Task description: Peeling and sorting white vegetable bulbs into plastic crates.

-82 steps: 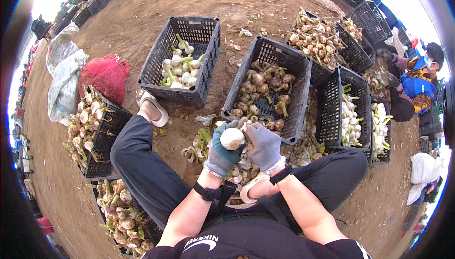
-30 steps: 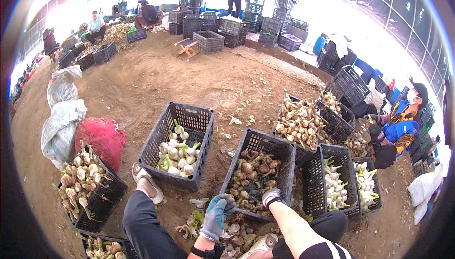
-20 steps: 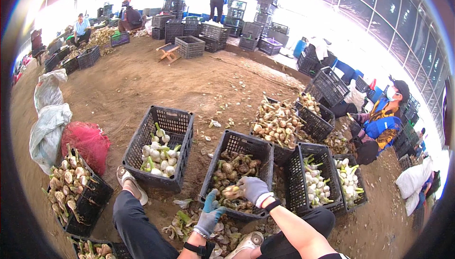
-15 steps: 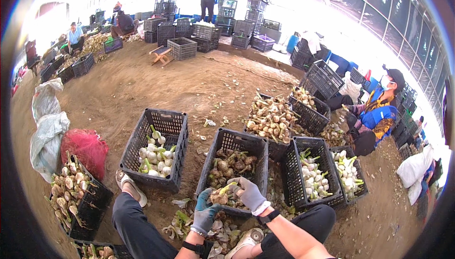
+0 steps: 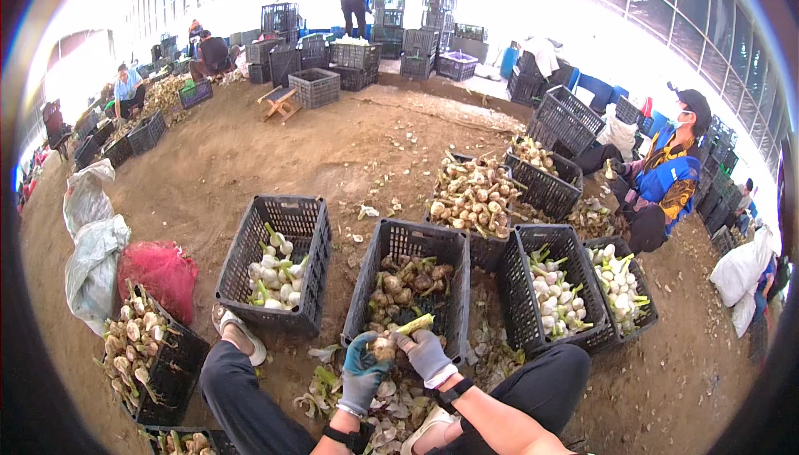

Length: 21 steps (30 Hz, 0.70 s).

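1. Since half a second ago, both gloved hands have dropped toward the person's lap.
2. Left hand (image 5: 364, 369) and right hand (image 5: 425, 353) fingers curl around one bulb (image 5: 384, 346) (green stalk attached).
3. Bulb sits just before the middle crate's (image 5: 376, 248) near edge.

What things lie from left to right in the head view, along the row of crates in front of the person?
White sacks → red net bag → crate of trimmed bulbs → crate of untrimmed bulbs → two crates of trimmed bulbs.
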Tool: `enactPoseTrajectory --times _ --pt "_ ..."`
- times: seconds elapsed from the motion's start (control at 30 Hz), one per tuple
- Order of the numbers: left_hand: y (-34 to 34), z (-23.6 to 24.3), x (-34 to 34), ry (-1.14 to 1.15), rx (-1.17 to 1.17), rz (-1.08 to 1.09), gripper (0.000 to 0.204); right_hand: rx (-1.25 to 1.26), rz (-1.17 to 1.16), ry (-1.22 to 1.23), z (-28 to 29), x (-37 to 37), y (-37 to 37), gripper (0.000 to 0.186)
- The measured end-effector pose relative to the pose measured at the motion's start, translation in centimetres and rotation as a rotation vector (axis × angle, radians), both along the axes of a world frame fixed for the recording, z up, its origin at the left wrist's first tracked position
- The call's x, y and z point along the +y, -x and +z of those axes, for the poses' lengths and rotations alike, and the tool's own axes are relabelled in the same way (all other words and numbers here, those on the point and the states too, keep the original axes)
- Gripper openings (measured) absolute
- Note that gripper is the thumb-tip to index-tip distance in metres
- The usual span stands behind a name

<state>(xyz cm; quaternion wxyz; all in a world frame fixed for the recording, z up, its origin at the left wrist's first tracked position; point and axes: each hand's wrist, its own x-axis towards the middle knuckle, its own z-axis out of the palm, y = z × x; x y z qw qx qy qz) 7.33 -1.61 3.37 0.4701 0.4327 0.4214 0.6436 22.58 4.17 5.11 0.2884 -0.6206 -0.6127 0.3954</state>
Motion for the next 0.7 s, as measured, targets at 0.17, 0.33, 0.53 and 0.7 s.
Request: enactPoseTrajectory --times 0.17,0.33,0.53,0.7 --pt "0.4 0.2 -0.2 0.106 -0.354 -0.126 0.038 0.486 0.124 -0.043 -0.6 -1.0 -0.2 0.026" --pt "1.5 -0.2 0.1 0.393 -0.875 -0.280 0.052 0.184 0.396 -0.451 0.3 0.1 -0.7 0.027" --pt "1.5 0.7 -0.5 0.412 -0.832 -0.419 0.048 0.206 0.334 -0.498 0.9 -1.1 1.2 0.033" --pt "1.8 0.1 -0.1 0.322 -0.137 0.023 0.064 0.197 0.259 -0.459 0.4 -2.4 2.0 0.041"
